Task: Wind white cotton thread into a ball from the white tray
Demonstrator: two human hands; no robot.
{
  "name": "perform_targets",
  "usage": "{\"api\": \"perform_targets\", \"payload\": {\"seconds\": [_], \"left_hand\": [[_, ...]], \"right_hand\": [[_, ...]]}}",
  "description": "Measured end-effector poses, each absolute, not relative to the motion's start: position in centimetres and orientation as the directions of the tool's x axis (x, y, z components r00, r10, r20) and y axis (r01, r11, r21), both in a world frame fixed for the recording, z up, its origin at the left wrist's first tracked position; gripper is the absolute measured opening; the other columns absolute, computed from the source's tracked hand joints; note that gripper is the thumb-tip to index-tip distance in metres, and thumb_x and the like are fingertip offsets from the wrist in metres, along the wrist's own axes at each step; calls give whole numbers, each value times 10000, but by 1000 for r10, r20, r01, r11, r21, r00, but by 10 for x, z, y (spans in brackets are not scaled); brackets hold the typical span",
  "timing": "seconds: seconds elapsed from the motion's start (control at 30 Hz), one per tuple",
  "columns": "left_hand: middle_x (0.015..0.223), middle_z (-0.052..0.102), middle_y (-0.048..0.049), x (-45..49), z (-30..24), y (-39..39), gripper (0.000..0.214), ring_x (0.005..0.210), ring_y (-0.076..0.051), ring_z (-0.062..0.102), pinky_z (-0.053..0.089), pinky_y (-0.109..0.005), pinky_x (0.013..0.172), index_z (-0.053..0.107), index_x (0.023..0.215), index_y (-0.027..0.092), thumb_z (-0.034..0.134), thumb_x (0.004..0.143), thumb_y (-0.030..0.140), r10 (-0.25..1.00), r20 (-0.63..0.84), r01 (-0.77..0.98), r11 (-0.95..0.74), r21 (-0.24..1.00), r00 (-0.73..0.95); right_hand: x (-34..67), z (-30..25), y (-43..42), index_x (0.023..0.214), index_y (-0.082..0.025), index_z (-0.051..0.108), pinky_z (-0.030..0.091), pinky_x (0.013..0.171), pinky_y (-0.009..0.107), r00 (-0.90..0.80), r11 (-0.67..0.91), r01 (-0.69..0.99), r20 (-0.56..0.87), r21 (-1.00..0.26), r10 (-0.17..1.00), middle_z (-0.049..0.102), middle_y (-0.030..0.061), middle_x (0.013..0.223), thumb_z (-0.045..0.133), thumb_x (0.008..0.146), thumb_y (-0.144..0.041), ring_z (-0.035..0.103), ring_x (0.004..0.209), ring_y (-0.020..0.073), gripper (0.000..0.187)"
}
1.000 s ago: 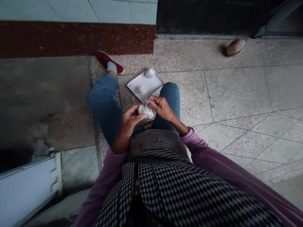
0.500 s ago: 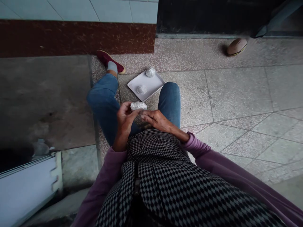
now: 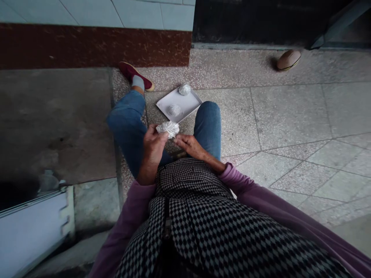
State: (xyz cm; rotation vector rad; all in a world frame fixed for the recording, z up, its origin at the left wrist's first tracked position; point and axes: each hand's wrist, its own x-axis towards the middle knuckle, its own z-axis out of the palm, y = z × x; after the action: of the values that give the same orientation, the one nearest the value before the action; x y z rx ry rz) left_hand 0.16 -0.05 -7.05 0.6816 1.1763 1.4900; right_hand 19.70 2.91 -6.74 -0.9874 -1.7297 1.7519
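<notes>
A bundle of shiny white yarn [image 3: 168,128], wound and pinched in near its middle, is held over my lap. My left hand [image 3: 153,144] is closed on it from the left, thumb across its near side. Beside its lower right edge is my right hand [image 3: 191,146], fingers drawn together in a pinch. Whatever lies between those fingertips is too small to make out. Past my knees a shallow white tray [image 3: 166,101] rests on the floor, bearing a white ball of yarn [image 3: 184,89] at its far side and another ball of yarn [image 3: 174,110] nearer me.
My bent knees, in blue jeans [image 3: 208,119], flank the tray. A red shoe [image 3: 135,75] is by the brown wall base [image 3: 101,48]. At the far right a tan shoe [image 3: 289,60] is on the tiled floor. A white panel [image 3: 31,231] stands at lower left.
The yarn bundle has turned in my left hand, so more of its wound face shows. My right fingers have shifted slightly and now pinch near its lower right edge.
</notes>
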Motion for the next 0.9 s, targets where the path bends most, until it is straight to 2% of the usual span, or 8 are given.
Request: {"api": "perform_targets", "payload": {"seconds": [0.1,0.17,0.27,0.37,0.53,0.63,0.77,0.9], "left_hand": [[1035,765,-20,-4,-79,0,597,978,-248,758,647,-370,896,703,1107,276,1143,740,445,917,-161,-279,57,959,-365],[1022,767,-14,-4,-81,-2,616,959,-243,754,634,-353,857,700,1104,274,1155,710,408,913,-176,-235,92,968,-368],[1010,804,-22,1,-74,-6,630,927,-236,770,629,-334,824,738,1107,260,1180,678,389,939,-207,-243,141,960,-274],[1027,855,-48,7,-62,-8,635,941,-262,815,662,-356,842,818,1172,243,1195,685,400,970,-212,-305,167,938,-120],[1123,906,-89,12,-51,-7,626,1015,-290,859,695,-400,935,888,1249,230,1142,743,494,976,-197,-405,145,903,-89],[1091,890,-78,9,-54,-5,616,1006,-291,850,686,-418,964,877,1260,234,1091,752,508,967,-208,-405,133,905,-148],[1106,871,-62,4,-65,-3,582,1004,-275,811,660,-397,937,844,1234,236,1044,747,485,946,-215,-287,142,947,-243],[1086,840,-44,2,-71,-4,551,1003,-261,790,653,-370,903,818,1176,247,1076,749,482,939,-162,-144,123,982,-302]], "right_hand": [[204,-53,10,946,-230,676,538,872,332,-715,-37,165,-146,-986,684,683,20,906,694,1334,-805,642,875,206,694],[212,-38,15,988,-227,691,545,881,342,-728,25,139,-85,-990,680,690,26,927,673,1339,-818,631,870,207,688],[222,-20,45,1021,-225,729,559,917,363,-656,140,97,43,-985,754,689,34,947,682,1332,-839,602,875,215,690],[223,-21,81,971,-229,717,547,875,356,-564,177,78,103,-981,819,625,16,885,716,1296,-892,551,838,207,739],[207,-56,83,844,-242,578,482,820,327,-515,-1,113,-59,-994,855,504,-26,797,692,1317,-880,486,802,170,803],[202,-70,52,898,-228,623,503,865,325,-569,-57,171,-146,-984,809,564,-11,837,659,1373,-758,553,860,183,713],[208,-63,13,1011,-240,663,559,918,359,-689,-12,246,-183,-969,702,696,31,958,629,1393,-544,672,926,227,490],[221,-36,12,1020,-249,619,553,903,353,-755,103,211,-96,-972,648,683,24,952,580,1408,-604,663,895,215,527]]}}
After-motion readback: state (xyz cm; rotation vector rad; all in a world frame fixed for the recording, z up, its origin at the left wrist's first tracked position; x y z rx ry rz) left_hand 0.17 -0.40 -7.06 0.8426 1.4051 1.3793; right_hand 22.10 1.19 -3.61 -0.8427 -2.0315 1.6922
